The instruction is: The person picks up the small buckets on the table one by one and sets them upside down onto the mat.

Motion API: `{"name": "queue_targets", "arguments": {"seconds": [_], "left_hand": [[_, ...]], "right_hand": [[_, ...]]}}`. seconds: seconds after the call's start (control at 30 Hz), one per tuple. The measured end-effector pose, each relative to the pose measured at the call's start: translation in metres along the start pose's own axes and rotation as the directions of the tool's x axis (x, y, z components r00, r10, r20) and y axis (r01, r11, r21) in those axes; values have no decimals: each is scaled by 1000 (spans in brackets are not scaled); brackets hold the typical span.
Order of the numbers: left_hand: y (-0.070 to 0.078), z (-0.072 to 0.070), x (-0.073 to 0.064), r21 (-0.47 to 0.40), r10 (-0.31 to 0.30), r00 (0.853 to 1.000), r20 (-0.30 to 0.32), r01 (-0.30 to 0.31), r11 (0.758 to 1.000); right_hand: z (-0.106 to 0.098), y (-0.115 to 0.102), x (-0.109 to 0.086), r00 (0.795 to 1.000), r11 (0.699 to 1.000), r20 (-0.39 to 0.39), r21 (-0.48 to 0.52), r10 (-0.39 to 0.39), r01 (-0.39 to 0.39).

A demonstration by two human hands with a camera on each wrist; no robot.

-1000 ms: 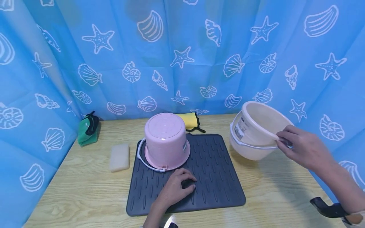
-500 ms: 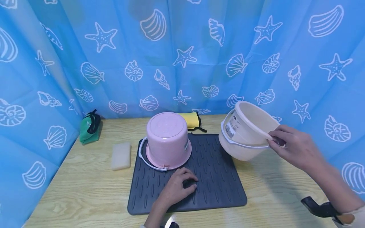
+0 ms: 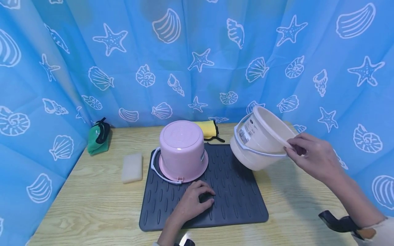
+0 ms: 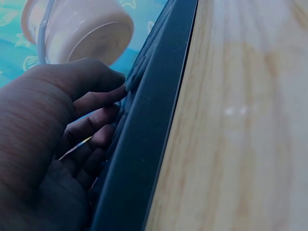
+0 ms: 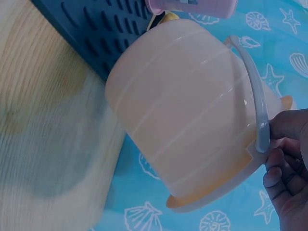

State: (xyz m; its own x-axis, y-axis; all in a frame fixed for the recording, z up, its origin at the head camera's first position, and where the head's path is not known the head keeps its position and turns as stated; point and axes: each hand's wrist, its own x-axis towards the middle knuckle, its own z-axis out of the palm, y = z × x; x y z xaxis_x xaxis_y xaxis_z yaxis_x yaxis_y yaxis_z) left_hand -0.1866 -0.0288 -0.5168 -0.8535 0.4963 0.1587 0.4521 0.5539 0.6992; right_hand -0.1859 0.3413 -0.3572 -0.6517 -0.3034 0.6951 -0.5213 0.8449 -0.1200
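My right hand [image 3: 317, 157] pinches the rim of a cream bucket [image 3: 258, 143], which tilts in the air over the right part of a dark ribbed mat [image 3: 237, 208]. In the right wrist view the thumb and fingers of that hand [image 5: 291, 163] grip the rim beside the end of the pale handle [image 5: 260, 103]. My left hand [image 3: 192, 203] rests on the mat with loosely curled fingers and holds nothing. Just beyond it a pink bucket [image 3: 181, 150] stands upside down on the mat, its white handle [image 3: 157, 171] lying round the left side.
A pale sponge block [image 3: 132, 168] lies left of the mat on the wooden table [image 3: 92, 205]. Farther back are a green bundle with black trim [image 3: 97, 138] and a yellow cloth [image 3: 207, 129] partly hidden by the pink bucket. A blue curtain [image 3: 200, 51] encloses the table.
My right hand has carried the tilted cream bucket leftward, from over the table to over the mat's right part. My left hand and the pink bucket have stayed in place.
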Motion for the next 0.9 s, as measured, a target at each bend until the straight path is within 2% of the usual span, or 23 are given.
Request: {"name": "queue_targets", "arguments": {"seconds": [0.27,0.43,0.77,0.9], "left_hand": [[0,0,1,-15,3,1000,4,-3,1000],[0,0,2,-21,-2,1000,6,2,1000],[-1,0,1,-16,6,1000,-4,-6,1000],[-2,0,0,-40,-3,1000,-1,3,999]], "right_hand": [[3,0,-2,999,999,-29,33,30,-29],[6,1,-3,996,995,-37,51,86,-84],[14,0,-2,980,981,-79,87,183,-176],[17,-1,-4,965,964,-82,119,249,-238]]}}
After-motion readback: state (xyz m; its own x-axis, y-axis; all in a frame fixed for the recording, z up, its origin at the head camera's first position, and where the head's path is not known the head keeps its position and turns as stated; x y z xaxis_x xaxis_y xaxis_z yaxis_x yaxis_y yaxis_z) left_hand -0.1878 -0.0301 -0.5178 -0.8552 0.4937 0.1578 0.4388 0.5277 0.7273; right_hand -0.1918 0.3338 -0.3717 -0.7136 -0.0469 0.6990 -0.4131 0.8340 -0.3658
